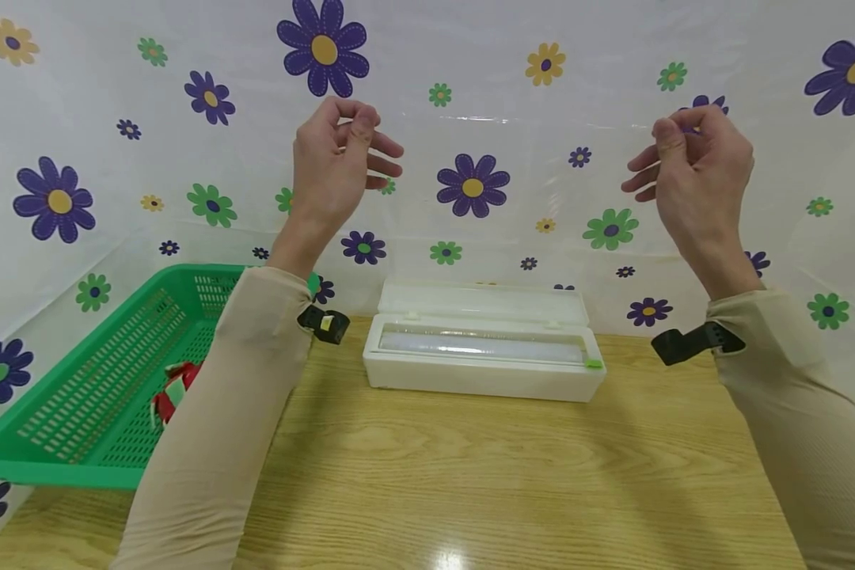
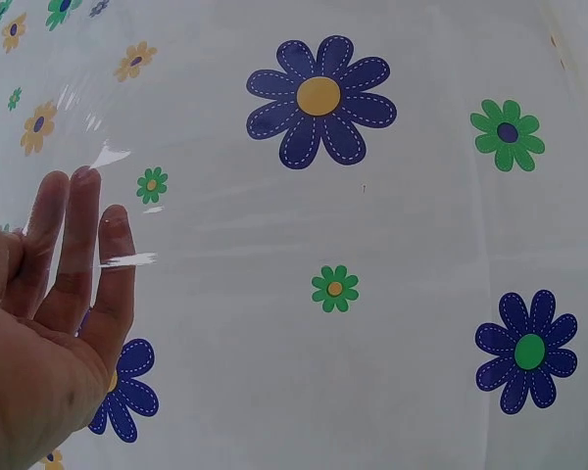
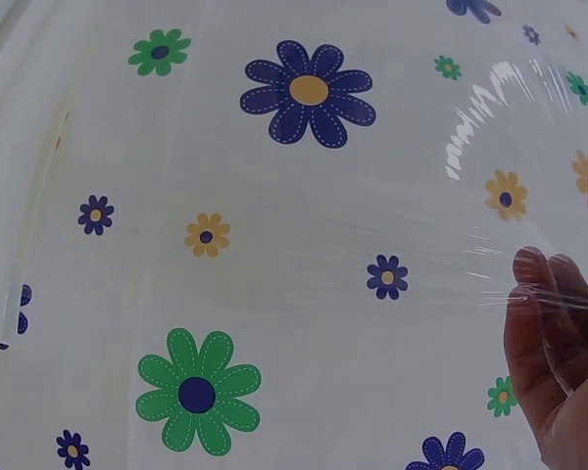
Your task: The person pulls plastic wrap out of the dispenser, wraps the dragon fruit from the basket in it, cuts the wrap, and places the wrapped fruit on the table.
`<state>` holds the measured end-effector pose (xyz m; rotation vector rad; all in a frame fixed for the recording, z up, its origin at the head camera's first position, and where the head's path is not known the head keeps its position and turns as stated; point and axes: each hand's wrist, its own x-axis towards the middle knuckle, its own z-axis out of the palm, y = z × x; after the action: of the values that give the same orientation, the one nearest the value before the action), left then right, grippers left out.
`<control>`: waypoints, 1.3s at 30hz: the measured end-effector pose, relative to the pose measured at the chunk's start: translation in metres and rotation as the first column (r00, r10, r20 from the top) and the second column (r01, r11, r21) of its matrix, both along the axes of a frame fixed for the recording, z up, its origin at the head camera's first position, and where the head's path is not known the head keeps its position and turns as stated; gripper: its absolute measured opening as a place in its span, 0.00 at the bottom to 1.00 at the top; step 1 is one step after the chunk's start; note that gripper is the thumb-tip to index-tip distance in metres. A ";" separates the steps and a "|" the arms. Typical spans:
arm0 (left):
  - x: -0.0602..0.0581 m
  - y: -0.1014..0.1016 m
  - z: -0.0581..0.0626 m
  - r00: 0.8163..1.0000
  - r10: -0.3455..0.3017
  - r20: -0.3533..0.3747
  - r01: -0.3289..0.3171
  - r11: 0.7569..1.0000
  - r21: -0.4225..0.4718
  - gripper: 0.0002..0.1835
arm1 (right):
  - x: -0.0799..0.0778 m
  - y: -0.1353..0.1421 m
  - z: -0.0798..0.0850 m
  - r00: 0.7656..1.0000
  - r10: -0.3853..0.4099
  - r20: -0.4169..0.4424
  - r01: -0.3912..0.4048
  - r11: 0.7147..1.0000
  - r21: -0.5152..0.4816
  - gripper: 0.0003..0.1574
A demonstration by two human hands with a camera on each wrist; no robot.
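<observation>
Raised in front of the flowered backdrop, my left hand [image 1: 331, 162] and right hand [image 1: 705, 174] each pinch one side of a clear sheet of cling film [image 1: 470, 119] between thumb and forefinger. The film is nearly invisible; glints mark it between the hands. In the left wrist view its shine [image 2: 127, 260] crosses the loosely bent fingers. Creases in the film [image 3: 461, 147] gather toward the right fingers in the right wrist view. Below, on the table, a white cling film dispenser [image 1: 470, 384] stands with its lid up, a film roll [image 1: 480, 346] inside and a green slider [image 1: 594, 364] at the right.
A green slotted basket [image 1: 57, 473] stands at the left, partly behind my left sleeve, with a red and white item [image 1: 176, 388] in it. The wooden table [image 1: 470, 459] meets the flowered plastic backdrop [image 1: 506, 237] behind the dispenser.
</observation>
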<state>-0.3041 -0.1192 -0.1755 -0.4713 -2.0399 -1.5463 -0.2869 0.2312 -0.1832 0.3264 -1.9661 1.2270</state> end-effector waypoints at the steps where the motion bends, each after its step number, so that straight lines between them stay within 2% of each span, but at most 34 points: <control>1: 0.000 0.000 0.000 1.000 0.001 0.000 -0.001 1.000 0.000 0.14 | 0.000 0.000 0.000 1.000 -0.001 -0.004 0.001 1.000 0.002 0.11; 6: 0.001 0.000 0.002 1.000 0.006 -0.006 -0.006 1.000 0.002 0.14 | 0.001 -0.001 0.003 1.000 0.003 -0.021 -0.003 1.000 0.002 0.11; 12: 0.002 0.000 0.004 1.000 0.014 -0.016 -0.014 1.000 -0.007 0.14 | 0.002 -0.002 0.007 1.000 0.018 -0.023 -0.018 1.000 -0.021 0.05; 19: 0.004 -0.001 0.007 1.000 0.007 -0.013 -0.007 1.000 -0.001 0.13 | 0.004 -0.003 0.009 1.000 0.024 -0.020 -0.025 0.999 -0.039 0.05; 31: 0.007 -0.002 0.009 0.999 0.007 -0.048 -0.007 1.000 -0.005 0.13 | 0.007 -0.003 0.013 0.999 0.025 -0.044 -0.027 0.999 -0.044 0.05; 39: 0.008 -0.003 0.011 0.999 0.008 -0.040 -0.008 1.000 0.001 0.13 | 0.011 -0.004 0.015 0.998 0.031 -0.054 -0.034 0.998 -0.044 0.04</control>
<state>-0.2961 -0.1220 -0.1643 -0.4891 -2.0084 -1.5210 -0.2760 0.2269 -0.1685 0.3658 -1.8917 1.2687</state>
